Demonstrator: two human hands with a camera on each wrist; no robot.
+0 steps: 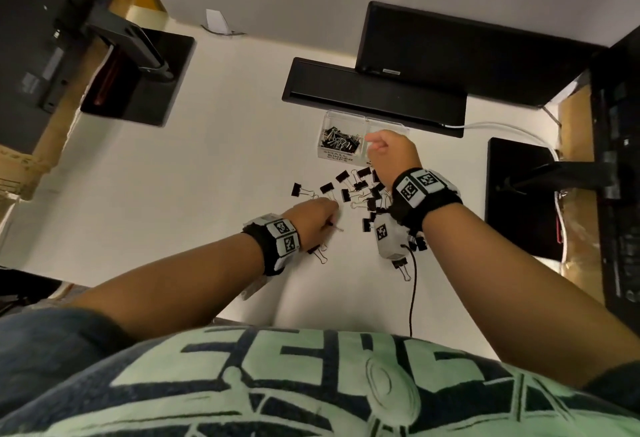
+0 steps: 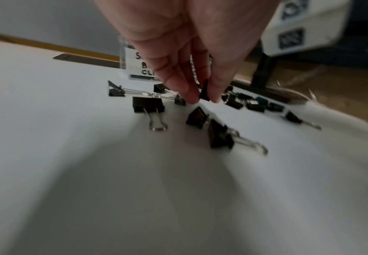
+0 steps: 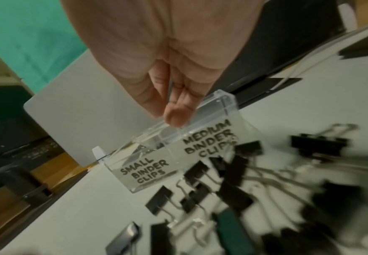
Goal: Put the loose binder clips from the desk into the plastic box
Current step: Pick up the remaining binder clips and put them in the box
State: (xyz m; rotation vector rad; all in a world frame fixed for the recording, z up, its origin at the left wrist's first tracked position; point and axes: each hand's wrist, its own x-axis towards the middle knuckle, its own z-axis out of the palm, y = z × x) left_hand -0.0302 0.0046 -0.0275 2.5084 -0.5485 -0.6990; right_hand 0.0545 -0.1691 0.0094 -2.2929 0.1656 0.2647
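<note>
A clear two-part plastic box stands mid-desk; its left part, labelled small binder clips, holds several black clips, and the labels show in the right wrist view. Several loose black binder clips lie scattered in front of it. My left hand is low over the left of the scatter and pinches one black clip between thumb and fingers. My right hand hovers over the box's right part, labelled medium; its fingers hang together, and I see nothing between them.
A black bar and a dark monitor stand right behind the box. Black monitor bases sit at the left and right. A white cable runs at the right, and a black cable trails to the desk's front edge.
</note>
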